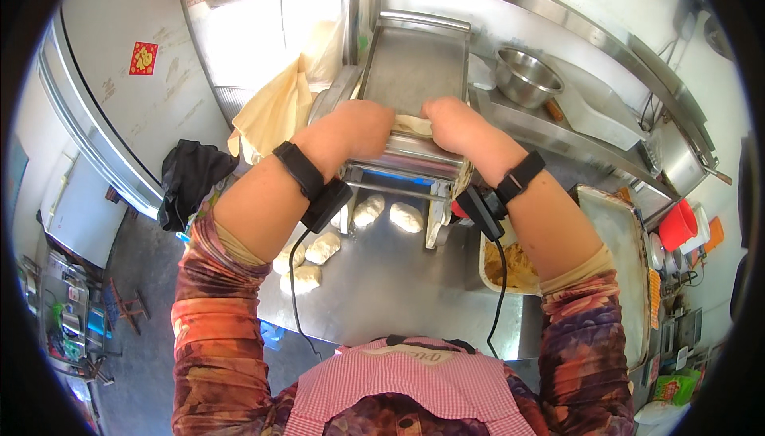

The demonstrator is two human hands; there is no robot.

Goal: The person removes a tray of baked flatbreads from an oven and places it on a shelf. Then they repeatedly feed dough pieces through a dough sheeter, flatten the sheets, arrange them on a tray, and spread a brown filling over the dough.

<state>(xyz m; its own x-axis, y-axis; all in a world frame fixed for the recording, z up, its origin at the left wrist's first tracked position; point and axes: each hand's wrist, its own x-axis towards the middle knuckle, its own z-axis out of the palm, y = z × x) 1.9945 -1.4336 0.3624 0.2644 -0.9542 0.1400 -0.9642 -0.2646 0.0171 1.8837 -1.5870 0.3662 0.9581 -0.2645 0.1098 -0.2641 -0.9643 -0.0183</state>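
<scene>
Both of my hands are over the rollers of a metal dough sheeter (pixel 418 61), in front of its flat sloping plate. A pale strip of dough (pixel 412 124) stretches between them. My left hand (pixel 368 127) is closed at the strip's left end, and my right hand (pixel 451 123) is closed at its right end; the fingertips are partly hidden. Under and left of the machine, several floured dough pieces (pixel 323 249) lie on the steel table (pixel 382 284).
A white tray (pixel 483 265) of yellowish food stands by my right forearm. Behind it to the right are a steel bowl (pixel 528 77) and a white plastic container (pixel 598 109). A yellow cloth (pixel 275 109) hangs left of the machine. Far right lies a large rimmed tray (pixel 625 276).
</scene>
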